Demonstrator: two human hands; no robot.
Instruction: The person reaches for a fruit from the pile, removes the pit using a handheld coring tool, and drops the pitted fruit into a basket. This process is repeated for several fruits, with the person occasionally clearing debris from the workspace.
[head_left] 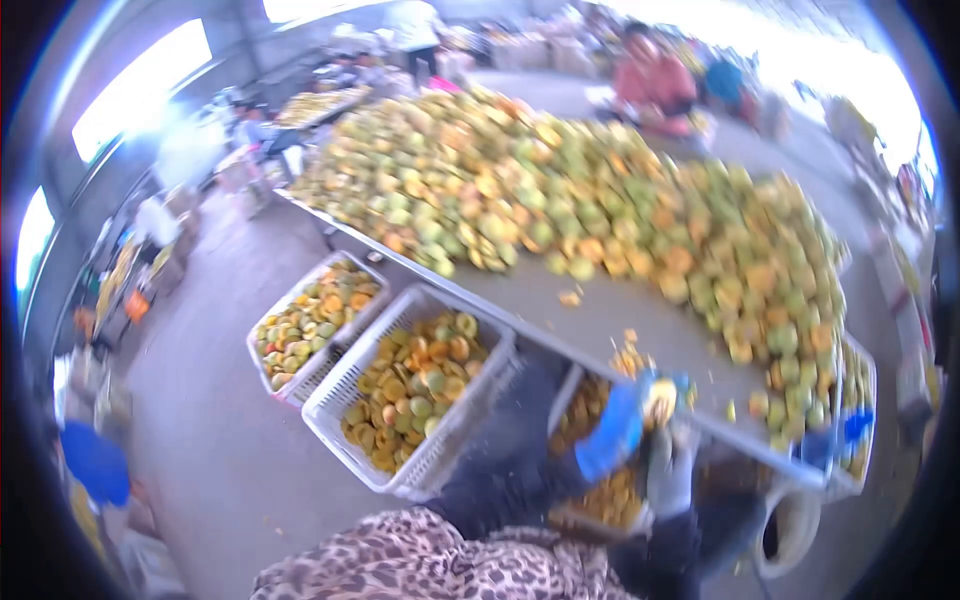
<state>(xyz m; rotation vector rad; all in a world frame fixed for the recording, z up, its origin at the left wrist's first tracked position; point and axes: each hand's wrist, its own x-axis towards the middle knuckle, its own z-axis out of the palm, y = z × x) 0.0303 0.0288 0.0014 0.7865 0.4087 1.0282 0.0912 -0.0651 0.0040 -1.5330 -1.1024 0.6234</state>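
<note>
My left hand (672, 386), in a bluish glove below a blue sleeve cover (612, 432), grips a cut yellow fruit (660, 402) at the near edge of a metal table (590, 318). Close beneath it is my right hand (672, 462) in a greyish-white glove, its fingers pointing up toward the fruit. Blur hides whether those fingers hold anything. A large heap of green and orange fruit (560, 190), many cut open, covers much of the tabletop. Small orange scraps (630, 355) lie near my left hand.
Two white crates of fruit, a smaller crate (300, 295) and a larger crate (330, 415), stand on the floor at left. Below my hands is another fruit-filled crate (570, 400). A person in red (652, 80) sits beyond the heap. A blue item (838, 436) lies at the table's right corner.
</note>
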